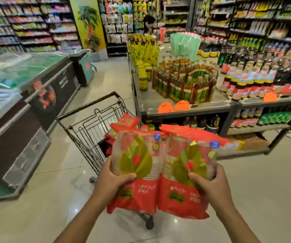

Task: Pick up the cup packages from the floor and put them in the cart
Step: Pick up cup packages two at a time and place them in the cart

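I hold two red and clear cup packages upright, side by side, over the near end of the wire cart (81,127). My left hand (112,179) grips the left cup package (137,155) at its middle. My right hand (209,183) grips the right cup package (186,158) the same way. Both packs show stacked paper cups with green leaf print. More red cup packages (127,121) lie inside the cart, partly hidden behind the ones I hold.
A long chest freezer (41,95) runs along the left of the aisle. A display table of bottles and jars (185,85) stands right of the cart, with lower shelves. Tiled floor lies between them. A person (148,23) stands far back.
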Tool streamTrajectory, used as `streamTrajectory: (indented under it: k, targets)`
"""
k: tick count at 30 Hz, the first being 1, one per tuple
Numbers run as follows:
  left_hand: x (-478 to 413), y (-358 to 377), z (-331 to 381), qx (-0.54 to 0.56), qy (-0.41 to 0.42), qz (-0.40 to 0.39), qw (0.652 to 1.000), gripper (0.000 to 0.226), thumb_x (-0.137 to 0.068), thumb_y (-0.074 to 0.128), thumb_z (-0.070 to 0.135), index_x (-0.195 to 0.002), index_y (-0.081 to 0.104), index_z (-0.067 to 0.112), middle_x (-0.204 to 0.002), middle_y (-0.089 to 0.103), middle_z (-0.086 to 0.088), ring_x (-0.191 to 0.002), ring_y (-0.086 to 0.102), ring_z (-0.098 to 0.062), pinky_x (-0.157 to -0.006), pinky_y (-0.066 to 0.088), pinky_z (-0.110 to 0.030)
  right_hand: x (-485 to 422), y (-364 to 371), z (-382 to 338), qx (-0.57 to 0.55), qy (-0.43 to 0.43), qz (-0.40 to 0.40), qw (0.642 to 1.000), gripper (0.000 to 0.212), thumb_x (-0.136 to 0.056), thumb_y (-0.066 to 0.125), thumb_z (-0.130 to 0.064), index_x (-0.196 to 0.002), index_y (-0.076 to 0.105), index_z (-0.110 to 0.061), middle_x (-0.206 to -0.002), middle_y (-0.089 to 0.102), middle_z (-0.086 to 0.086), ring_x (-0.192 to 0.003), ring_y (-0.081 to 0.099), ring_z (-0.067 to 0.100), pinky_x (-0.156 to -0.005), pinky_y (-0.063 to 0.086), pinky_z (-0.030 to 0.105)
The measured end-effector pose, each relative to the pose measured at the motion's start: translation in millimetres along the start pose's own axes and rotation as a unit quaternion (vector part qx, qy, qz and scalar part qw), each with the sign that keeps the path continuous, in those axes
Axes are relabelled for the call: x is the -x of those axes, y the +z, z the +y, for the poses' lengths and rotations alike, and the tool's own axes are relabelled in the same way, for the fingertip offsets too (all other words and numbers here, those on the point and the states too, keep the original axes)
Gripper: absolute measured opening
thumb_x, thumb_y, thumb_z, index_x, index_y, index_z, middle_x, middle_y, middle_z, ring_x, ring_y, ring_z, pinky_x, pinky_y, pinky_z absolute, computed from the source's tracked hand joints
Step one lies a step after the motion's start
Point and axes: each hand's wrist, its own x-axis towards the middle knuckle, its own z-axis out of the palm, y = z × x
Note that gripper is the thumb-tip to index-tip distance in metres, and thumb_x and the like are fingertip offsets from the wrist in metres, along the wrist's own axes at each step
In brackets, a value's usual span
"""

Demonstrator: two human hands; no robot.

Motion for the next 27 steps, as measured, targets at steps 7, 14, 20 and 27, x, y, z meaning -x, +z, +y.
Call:
streamTrajectory:
  k: [7,14,20,27]
  targets:
    - [-96,-29,-2,-0.025,-0.027,0.005,0.999,0.092,-0.033,0.100,0.047,-0.114,0.059,0.031,-0.107,0.076,0.001,-0.089,0.075,-0.015,-0.075,0.062,-0.037,-82,90,16,-0.029,0.042,-0.025,0.998,0.074,-0.064,0.097,-0.024,-0.125,0.054,-0.022,-0.114,0.070,0.002,-0.099,0.070,0.022,-0.090,0.058,0.054]
    - [-208,-40,-1,-0.070,-0.052,-0.038,0.995,0.115,-0.018,0.094,0.062,-0.120,0.058,0.022,-0.106,0.075,-0.001,-0.090,0.075,-0.020,-0.076,0.061,-0.040,-140,149,33,-0.083,0.121,-0.003,0.989,0.106,-0.040,0.093,-0.051,-0.136,0.051,-0.029,-0.114,0.071,-0.002,-0.101,0.072,0.023,-0.091,0.059,0.053]
    - [-320,-21,-25,-0.093,-0.090,-0.165,0.978,0.102,-0.036,0.097,0.044,-0.127,0.057,0.020,-0.107,0.078,-0.007,-0.086,0.078,-0.024,-0.073,0.062,-0.039,-175,168,68,-0.036,0.190,0.077,0.978,0.042,-0.075,0.088,-0.008,-0.110,0.068,-0.016,-0.097,0.079,0.009,-0.086,0.076,0.024,-0.079,0.060,0.044]
    - [-493,-24,-39,-0.140,-0.081,-0.246,0.956,0.085,-0.046,0.099,0.038,-0.119,0.061,0.019,-0.102,0.076,-0.004,-0.079,0.077,-0.018,-0.068,0.062,-0.037,-206,211,94,0.006,0.318,0.164,0.934,0.049,-0.076,0.089,-0.027,-0.107,0.054,-0.011,-0.103,0.068,0.011,-0.089,0.069,0.025,-0.077,0.057,0.041]
